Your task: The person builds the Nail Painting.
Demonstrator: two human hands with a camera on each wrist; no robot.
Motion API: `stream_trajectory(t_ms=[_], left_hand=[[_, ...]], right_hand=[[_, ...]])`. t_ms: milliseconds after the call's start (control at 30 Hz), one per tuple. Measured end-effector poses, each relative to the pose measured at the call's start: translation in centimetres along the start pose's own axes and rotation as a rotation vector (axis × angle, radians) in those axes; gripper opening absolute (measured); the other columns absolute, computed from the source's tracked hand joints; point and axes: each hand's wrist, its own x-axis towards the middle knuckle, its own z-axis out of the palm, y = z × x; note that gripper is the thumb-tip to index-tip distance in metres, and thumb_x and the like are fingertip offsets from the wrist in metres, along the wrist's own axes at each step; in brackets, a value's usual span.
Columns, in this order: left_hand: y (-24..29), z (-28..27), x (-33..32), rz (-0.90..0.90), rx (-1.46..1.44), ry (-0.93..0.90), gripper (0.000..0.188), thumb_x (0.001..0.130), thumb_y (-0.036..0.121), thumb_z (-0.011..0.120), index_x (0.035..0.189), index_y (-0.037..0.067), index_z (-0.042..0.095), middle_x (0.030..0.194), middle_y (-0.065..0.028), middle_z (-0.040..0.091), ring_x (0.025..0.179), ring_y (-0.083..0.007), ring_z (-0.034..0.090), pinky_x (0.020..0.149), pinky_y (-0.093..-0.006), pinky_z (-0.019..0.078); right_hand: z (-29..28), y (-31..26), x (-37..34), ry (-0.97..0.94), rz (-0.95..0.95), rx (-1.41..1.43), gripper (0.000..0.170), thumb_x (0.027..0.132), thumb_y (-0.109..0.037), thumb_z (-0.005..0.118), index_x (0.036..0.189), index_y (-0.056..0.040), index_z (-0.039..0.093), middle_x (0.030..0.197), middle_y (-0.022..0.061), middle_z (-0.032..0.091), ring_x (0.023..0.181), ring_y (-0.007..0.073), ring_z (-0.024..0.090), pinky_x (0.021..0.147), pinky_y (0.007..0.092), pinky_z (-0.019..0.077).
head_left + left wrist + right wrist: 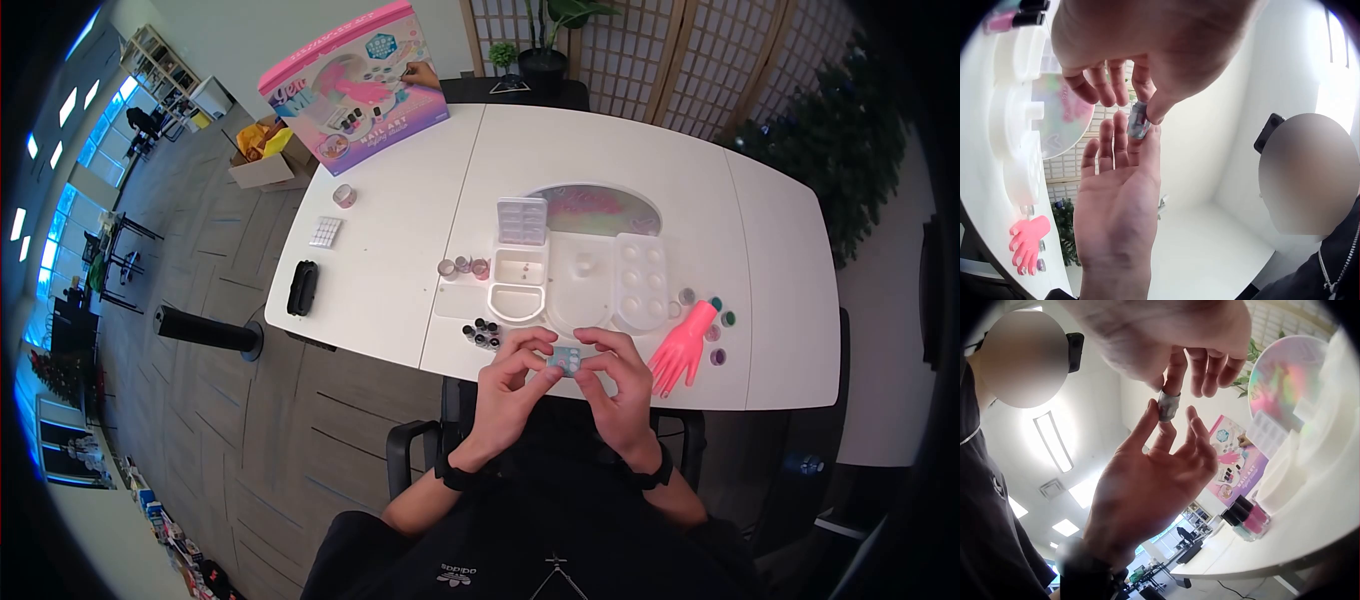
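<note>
So we've got the sheet (566,361) up just on our side of the tray (572,295), left hand (511,393) and right hand (622,397) both on it, fingers pinching either end. Polishes (481,334) stand by the tray's near left corner, dummy hand (681,350) lies off its right.

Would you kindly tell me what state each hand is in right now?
Left hand: closed, pinching a small greyish sheet.
Right hand: closed, pinching the same small greyish sheet.
</note>
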Motion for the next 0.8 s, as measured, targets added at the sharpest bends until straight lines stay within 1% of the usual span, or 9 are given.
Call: stream_trajectory(t_ms=[133, 200, 300, 400, 500, 600, 800], left_hand=[[0.1, -0.3, 0.3, 0.006, -0.039, 0.048, 0.005, 0.103, -0.001, 0.075, 0.098, -0.001, 0.078, 0.143, -0.0088, 0.058, 0.128, -0.0181, 0.057, 0.109, -0.035, 0.0483], [0.3, -0.5, 0.4, 0.006, -0.008, 0.058, 0.009, 0.104, 0.0, 0.073, 0.096, 0.0, 0.077, 0.142, -0.009, 0.059, 0.13, -0.0201, 0.058, 0.111, -0.0369, 0.0487], [0.4, -0.6, 0.3, 0.004, -0.006, 0.061, 0.011, 0.104, 0.001, 0.071, 0.095, 0.001, 0.076, 0.142, -0.0093, 0.06, 0.129, -0.0212, 0.059, 0.112, -0.0381, 0.0494], [0.4, -0.6, 0.2, 0.001, -0.014, 0.062, 0.011, 0.105, 0.001, 0.071, 0.095, 0.001, 0.076, 0.141, -0.0094, 0.06, 0.128, -0.0213, 0.059, 0.112, -0.0382, 0.0502], [0.4, -0.6, 0.2, 0.012, -0.005, 0.06, 0.011, 0.105, 0.001, 0.07, 0.096, 0.001, 0.076, 0.142, -0.0098, 0.06, 0.127, -0.0213, 0.06, 0.112, -0.0383, 0.0507], [0.2, -0.6, 0.2, 0.002, -0.014, 0.05, 0.01, 0.106, 0.002, 0.07, 0.098, 0.001, 0.076, 0.143, -0.0106, 0.06, 0.127, -0.0215, 0.06, 0.112, -0.039, 0.0502], [-0.1, -1.0, 0.2, 0.001, -0.01, 0.016, 0.012, 0.109, 0.006, 0.068, 0.103, 0.001, 0.077, 0.146, -0.0126, 0.061, 0.128, -0.0218, 0.061, 0.113, -0.0407, 0.0488]], right_hand=[[-0.2, -0.6, 0.1, -0.04, -0.102, -0.05, 0.016, 0.089, -0.004, 0.087, 0.104, -0.0023, 0.08, 0.137, 0.0127, 0.075, 0.122, 0.0319, 0.071, 0.105, 0.0429, 0.0551], [0.0, -0.6, 0.3, -0.056, -0.133, -0.046, 0.02, 0.087, -0.002, 0.088, 0.106, -0.0028, 0.081, 0.137, 0.012, 0.076, 0.123, 0.0315, 0.071, 0.106, 0.0429, 0.055], [0.1, -0.7, 0.5, -0.066, -0.159, -0.056, 0.022, 0.086, -0.001, 0.088, 0.107, -0.0027, 0.08, 0.131, 0.01, 0.078, 0.122, 0.0297, 0.071, 0.107, 0.0421, 0.0547], [0.1, -0.4, 0.2, -0.09, -0.115, -0.044, 0.021, 0.087, 0.0, 0.088, 0.107, -0.0025, 0.079, 0.124, 0.0085, 0.08, 0.119, 0.0279, 0.074, 0.102, 0.0397, 0.0574], [0.3, -1.0, 0.3, -0.076, -0.026, 0.021, 0.019, 0.089, 0.001, 0.087, 0.105, -0.002, 0.078, 0.117, 0.0094, 0.081, 0.111, 0.0275, 0.077, 0.094, 0.0374, 0.0604], [0.5, -0.9, 0.2, -0.075, 0.04, 0.077, 0.017, 0.091, 0.001, 0.086, 0.106, -0.0013, 0.078, 0.115, 0.0115, 0.08, 0.105, 0.028, 0.079, 0.089, 0.0363, 0.0618], [0.9, -0.8, 0.1, -0.054, 0.09, 0.118, 0.016, 0.092, 0.002, 0.083, 0.107, 0.0, 0.077, 0.113, 0.0133, 0.08, 0.102, 0.0277, 0.079, 0.091, 0.0356, 0.0612]])
